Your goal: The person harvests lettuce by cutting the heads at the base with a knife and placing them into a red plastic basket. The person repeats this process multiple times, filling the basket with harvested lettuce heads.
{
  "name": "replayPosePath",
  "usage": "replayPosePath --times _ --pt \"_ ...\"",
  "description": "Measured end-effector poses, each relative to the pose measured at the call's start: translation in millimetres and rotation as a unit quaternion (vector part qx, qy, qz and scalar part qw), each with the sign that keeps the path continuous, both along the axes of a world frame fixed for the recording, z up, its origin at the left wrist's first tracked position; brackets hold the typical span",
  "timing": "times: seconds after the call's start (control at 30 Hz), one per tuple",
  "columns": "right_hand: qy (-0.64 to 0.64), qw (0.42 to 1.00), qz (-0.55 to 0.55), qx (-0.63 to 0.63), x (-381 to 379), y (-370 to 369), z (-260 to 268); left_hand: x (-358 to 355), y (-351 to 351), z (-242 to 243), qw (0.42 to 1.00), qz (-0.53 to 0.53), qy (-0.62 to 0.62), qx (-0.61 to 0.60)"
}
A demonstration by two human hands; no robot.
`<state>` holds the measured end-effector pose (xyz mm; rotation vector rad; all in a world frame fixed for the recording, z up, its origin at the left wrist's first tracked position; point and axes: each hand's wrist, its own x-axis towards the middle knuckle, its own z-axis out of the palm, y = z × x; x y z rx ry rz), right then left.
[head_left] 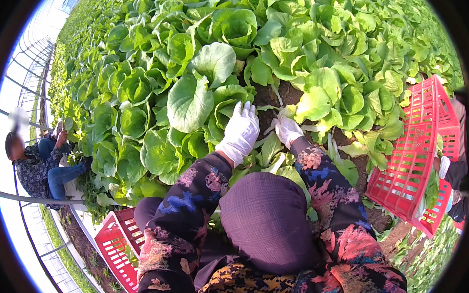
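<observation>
My left hand (240, 131), in a white glove, rests on the leaves of a green leafy head (231, 102), its fingers extended and close together. Two broad pale green leaves (190, 103) lie just beyond it, to the left. My right hand (287, 130), also gloved in white, is low beside the bare soil at the plants' bases, its fingers curled by pale stems; whether it grips one is hard to tell. Loose leaves with white stalks (271, 149) lie beneath and between both hands. More heads with yellowish green leaves (320, 93) stand to the right of my right hand.
A red plastic crate (409, 148) stands tilted at right, with another person's gloved hand (444, 167) beside it. Another red crate (116, 243) is at lower left. A person (37, 165) sits at far left, near curved metal frame pipes (38, 198). Dense leafy plants (138, 41) spread ahead.
</observation>
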<state>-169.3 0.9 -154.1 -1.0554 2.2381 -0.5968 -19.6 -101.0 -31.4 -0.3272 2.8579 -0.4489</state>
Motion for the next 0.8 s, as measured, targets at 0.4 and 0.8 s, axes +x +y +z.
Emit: replayPosePath --times 0.4,0.8 --pt "-0.123 0.984 0.099 -0.087 73.6 23.3 47.7 55.7 -92.3 -25.0 0.988 0.128 0.074 0.055" --pt "-0.079 0.996 -0.039 -0.017 50.8 -25.0 -1.2 126.5 -100.2 -98.1 0.967 0.191 0.131 0.105"
